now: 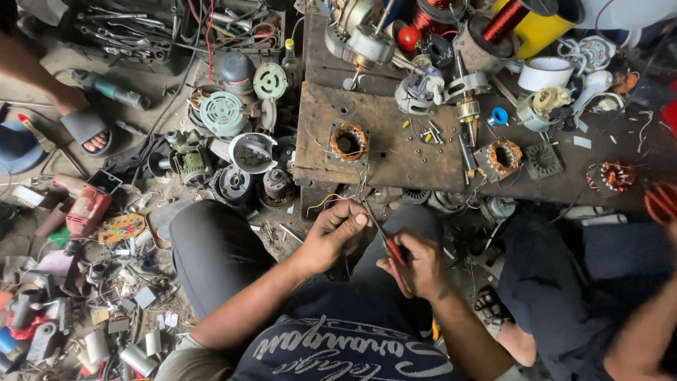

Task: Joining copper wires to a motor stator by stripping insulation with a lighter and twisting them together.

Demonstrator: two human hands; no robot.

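My left hand (337,229) pinches thin wires (331,200) that trail down from a copper-wound stator (349,142) on the low wooden workbench (395,159). In my right hand (421,262) I grip a red-handled cutter (390,248), its tip pointing up toward my left fingers. Both hands hover above my knees, just in front of the bench's near edge.
A second stator (501,157), a rotor shaft (467,116), a white tape roll (544,72) and copper wire spools (504,21) lie on the bench. Motor housings (224,113) and scrap parts cover the floor at left. Another person's leg (564,282) is at right, and a sandalled foot (88,130) at upper left.
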